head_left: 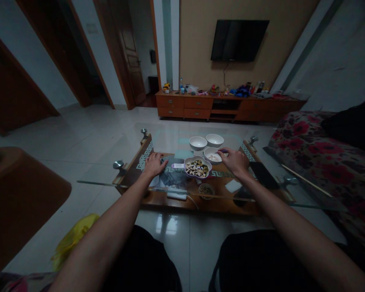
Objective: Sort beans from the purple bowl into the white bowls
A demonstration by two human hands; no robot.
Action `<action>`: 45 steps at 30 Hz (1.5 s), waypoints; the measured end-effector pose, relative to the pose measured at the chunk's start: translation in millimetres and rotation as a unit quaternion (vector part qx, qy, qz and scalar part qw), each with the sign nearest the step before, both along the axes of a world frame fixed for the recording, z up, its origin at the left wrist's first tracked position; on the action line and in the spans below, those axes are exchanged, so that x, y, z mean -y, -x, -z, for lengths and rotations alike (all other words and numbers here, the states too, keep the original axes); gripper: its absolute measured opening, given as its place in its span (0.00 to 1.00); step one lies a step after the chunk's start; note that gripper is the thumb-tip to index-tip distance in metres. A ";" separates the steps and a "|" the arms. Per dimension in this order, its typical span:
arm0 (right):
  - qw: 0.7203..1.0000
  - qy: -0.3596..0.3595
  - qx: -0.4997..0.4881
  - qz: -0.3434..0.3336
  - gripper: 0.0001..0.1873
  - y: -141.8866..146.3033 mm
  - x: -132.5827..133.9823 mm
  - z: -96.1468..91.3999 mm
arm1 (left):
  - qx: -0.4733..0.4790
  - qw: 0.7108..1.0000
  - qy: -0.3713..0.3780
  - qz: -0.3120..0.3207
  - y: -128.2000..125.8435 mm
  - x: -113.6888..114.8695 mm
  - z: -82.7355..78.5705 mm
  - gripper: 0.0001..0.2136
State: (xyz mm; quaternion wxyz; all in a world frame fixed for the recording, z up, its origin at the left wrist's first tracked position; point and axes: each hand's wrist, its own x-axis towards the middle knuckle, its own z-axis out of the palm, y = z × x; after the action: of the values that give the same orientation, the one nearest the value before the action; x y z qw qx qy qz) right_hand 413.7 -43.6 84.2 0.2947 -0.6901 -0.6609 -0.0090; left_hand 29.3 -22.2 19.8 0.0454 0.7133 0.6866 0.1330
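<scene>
My left hand (153, 164) rests on the glass tabletop with its fingers apart, left of a scalloped dish. That white, purple-rimmed dish (197, 167) holds a mix of pale, yellow and dark pieces. A white label with a purple edge (178, 166) sticks out at its left. My right hand (237, 161) is closed in a pinch at the right rim of a small white bowl (213, 154), which has a few pale pieces inside. Between its fingertips a small dark purple thing (223, 151) shows; its kind is unclear. Behind stand two more white bowls (198, 142), (215, 140).
Under the glass, the wooden shelf bears a round container of small bits (206, 191), a white power strip (177, 194) and a white piece (232, 186). A floral sofa (307, 142) stands right, a yellow bag (76, 235) lies left. A cluttered TV cabinet (197, 106) is opposite.
</scene>
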 end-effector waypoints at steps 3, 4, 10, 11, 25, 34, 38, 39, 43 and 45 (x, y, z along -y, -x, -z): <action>0.991 -0.006 -0.039 -0.129 0.13 22.0 -1.4 2.7 | 0.001 1.000 0.002 -0.001 -0.5 1.2 -1.5 0.27; 0.984 0.003 -0.046 -0.172 0.12 30.3 -2.3 5.0 | 0.001 1.000 0.002 -0.002 -0.7 1.7 -2.0 0.27; 0.971 0.063 -0.014 -0.230 0.11 67.7 -5.2 25.1 | 0.001 1.000 0.000 -0.002 -1.7 3.9 -4.5 0.27; 0.972 0.066 -0.003 -0.225 0.11 70.6 -5.5 27.3 | 0.001 1.000 -0.001 -0.002 -1.8 3.9 -4.6 0.27; 0.968 0.073 0.032 -0.239 0.11 83.2 -10.9 33.7 | -0.006 1.000 -0.002 0.001 0.3 -0.3 1.0 0.27; 0.987 0.015 0.006 -0.162 0.15 67.7 -13.3 16.7 | -0.002 1.000 -0.004 0.002 -0.1 0.2 1.2 0.26; 0.998 0.002 0.003 -0.059 0.16 29.8 -11.8 2.5 | 0.001 1.000 -0.003 0.005 0.0 -1.0 2.1 0.26; 0.999 0.015 0.017 -0.035 0.16 21.7 -9.7 0.9 | 0.003 1.000 -0.003 0.004 0.0 -1.1 2.1 0.26; 0.999 0.025 0.023 -0.029 0.15 11.2 -0.9 1.2 | 0.008 1.000 -0.002 -0.003 0.0 -0.7 1.3 0.26; 0.996 0.009 -0.014 -0.088 0.14 18.8 0.5 4.1 | 0.008 1.000 -0.004 -0.001 0.3 -0.5 1.3 0.26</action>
State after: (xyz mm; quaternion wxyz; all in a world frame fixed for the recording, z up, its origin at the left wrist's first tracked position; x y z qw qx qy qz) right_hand 394.8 -44.0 80.1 0.2972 -0.6321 -0.7149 0.0326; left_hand 29.1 -21.6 18.5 0.0481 0.7118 0.6862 0.1418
